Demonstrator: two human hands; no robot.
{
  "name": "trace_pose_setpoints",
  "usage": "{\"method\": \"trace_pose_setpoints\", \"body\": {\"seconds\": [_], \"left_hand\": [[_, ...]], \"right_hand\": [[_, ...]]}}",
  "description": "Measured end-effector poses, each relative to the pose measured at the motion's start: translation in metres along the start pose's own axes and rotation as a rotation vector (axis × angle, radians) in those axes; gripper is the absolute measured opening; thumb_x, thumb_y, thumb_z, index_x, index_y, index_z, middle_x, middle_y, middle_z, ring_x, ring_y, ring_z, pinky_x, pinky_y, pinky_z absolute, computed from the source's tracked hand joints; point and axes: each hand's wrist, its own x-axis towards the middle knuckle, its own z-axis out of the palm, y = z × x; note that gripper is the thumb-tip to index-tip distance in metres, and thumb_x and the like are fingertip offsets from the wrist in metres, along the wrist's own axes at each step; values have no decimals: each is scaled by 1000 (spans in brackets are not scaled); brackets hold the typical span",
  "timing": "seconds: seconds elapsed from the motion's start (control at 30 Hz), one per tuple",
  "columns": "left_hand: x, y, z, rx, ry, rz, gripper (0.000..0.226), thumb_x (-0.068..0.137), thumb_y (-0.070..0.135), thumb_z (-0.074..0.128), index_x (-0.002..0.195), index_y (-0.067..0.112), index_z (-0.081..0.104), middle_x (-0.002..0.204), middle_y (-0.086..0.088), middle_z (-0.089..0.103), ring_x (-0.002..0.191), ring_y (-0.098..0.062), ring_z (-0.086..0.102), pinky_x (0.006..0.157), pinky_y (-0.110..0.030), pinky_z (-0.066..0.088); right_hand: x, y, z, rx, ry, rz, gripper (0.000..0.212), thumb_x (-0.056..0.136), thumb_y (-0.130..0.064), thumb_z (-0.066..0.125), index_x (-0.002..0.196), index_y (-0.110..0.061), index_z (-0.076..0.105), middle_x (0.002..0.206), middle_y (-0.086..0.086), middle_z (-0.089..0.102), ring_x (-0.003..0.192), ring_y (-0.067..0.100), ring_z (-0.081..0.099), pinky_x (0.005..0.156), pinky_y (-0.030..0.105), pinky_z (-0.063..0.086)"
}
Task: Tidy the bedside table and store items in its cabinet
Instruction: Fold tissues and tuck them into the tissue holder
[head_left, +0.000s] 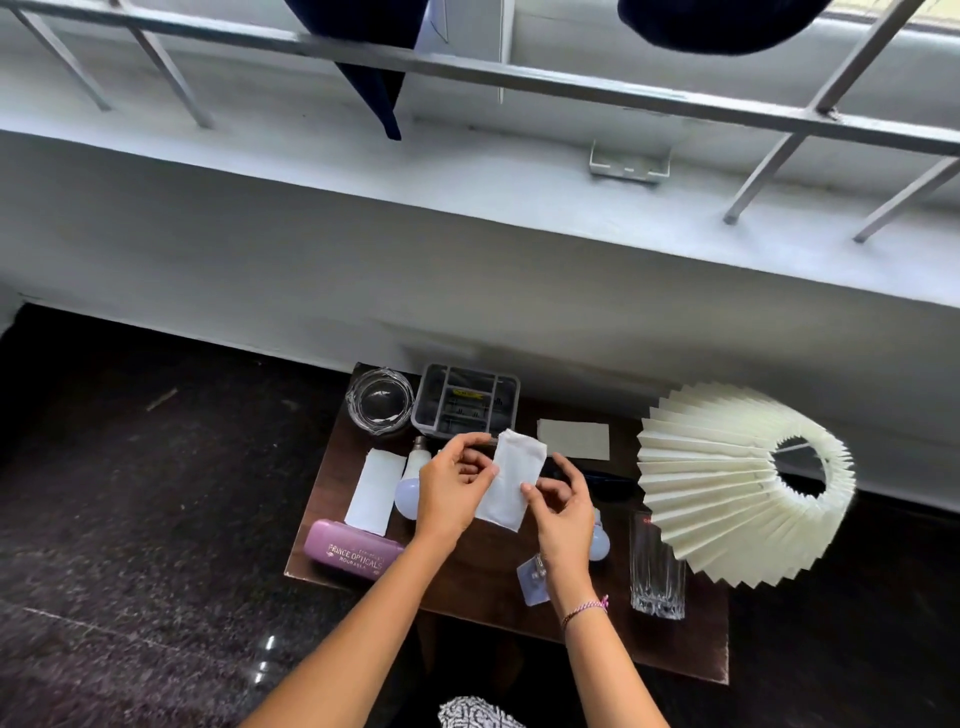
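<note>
Two hands meet above the middle of the dark wooden surface (483, 587), holding a white slip (511, 475) of cloth or paper just off it, tilted. The left hand (452, 493) pinches the slip's left edge, its fingers (467, 441) curled and the thumb pressed on the front. The right hand (563, 512), with a bracelet (587, 610) at the wrist, pinches the lower right edge between thumb and curled fingers. At the far left of the surface sits a glass bowl (380, 399), and just right of it a grey divided organiser (466, 400). A beige card (573, 439) lies flat farther right. Left of the hands a white sheet (375, 491) lies beside a light bulb (413, 483), and a purple spectacle case (353, 553) rests at the near left edge. A second bulb (600, 543) shows partly behind the right hand, with a small clear clip (532, 579) under the wrist. A cut drinking glass (657, 566) stands upright at near right, beside a tilted pleated lampshade (727, 488).
</note>
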Motion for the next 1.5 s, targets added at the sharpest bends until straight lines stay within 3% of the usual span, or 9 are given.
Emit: {"method": "trace_pose_setpoints", "body": {"seconds": [0.2, 0.3, 0.43, 0.63, 0.77, 0.93, 1.17, 1.37, 1.5], "left_hand": [[14, 7, -14, -25, -66, -23, 47, 73, 0, 75, 114, 18, 62, 75, 7, 63, 65, 7, 60, 68, -8, 51], [26, 10, -25, 78, -31, 5, 30, 74, 5, 76, 103, 7, 71, 84, -3, 70, 72, -6, 62, 72, -16, 54], [50, 22, -39, 166, 16, 68, 15, 75, 7, 75, 90, 7, 75, 81, 1, 69, 67, 1, 61, 62, -5, 46], [84, 41, -50, 265, 91, 142, 13, 74, 17, 76, 87, 15, 76, 79, 9, 66, 72, -2, 60, 66, 1, 40], [104, 44, -51, 305, 101, 156, 13, 73, 22, 77, 85, 17, 76, 81, 8, 70, 74, -3, 61, 67, 0, 39], [118, 39, -49, 337, 79, 164, 12, 72, 22, 77, 84, 19, 75, 85, 6, 74, 80, -8, 66, 76, -20, 49], [125, 28, -49, 384, 35, 164, 15, 75, 18, 75, 89, 15, 74, 90, 0, 75, 85, -12, 67, 79, -21, 49], [130, 23, -48, 390, 6, 138, 17, 77, 15, 73, 94, 10, 73, 94, -4, 74, 89, -16, 67, 83, -22, 48], [131, 19, -47, 401, -1, 136, 20, 77, 12, 72, 96, 10, 74, 96, -5, 75, 91, -16, 68, 83, -19, 47]], "right_hand": [[20, -16, 7, -98, -40, -126, 42, 76, -4, 73, 111, -24, 61, 78, -6, 71, 78, -2, 66, 71, 7, 50], [30, -29, 17, -123, -47, -171, 38, 75, -5, 74, 104, -27, 64, 81, -8, 71, 81, -3, 67, 72, 8, 51], [45, -47, 34, -151, -60, -269, 36, 73, -4, 75, 90, -33, 62, 86, -11, 70, 80, -2, 67, 68, 9, 51], [69, -68, 58, -230, -39, -379, 35, 72, -3, 76, 79, -33, 58, 76, -15, 66, 70, -4, 62, 66, 7, 48], [87, -73, 67, -265, -7, -375, 27, 71, -6, 77, 81, -25, 61, 73, -17, 65, 68, -8, 62, 66, 5, 47], [99, -70, 73, -312, -3, -358, 26, 72, -5, 76, 86, -23, 62, 75, -19, 65, 70, -11, 62, 71, 6, 50], [106, -56, 78, -381, -24, -331, 22, 74, -5, 74, 92, -15, 65, 83, -10, 68, 78, 3, 66, 76, 14, 52], [111, -50, 81, -427, -43, -341, 24, 74, -2, 72, 94, -12, 64, 84, -10, 65, 78, 5, 63, 70, 3, 44], [110, -46, 80, -459, -72, -344, 28, 76, -2, 70, 101, -13, 66, 94, -6, 69, 86, 5, 63, 79, 14, 48]]}}
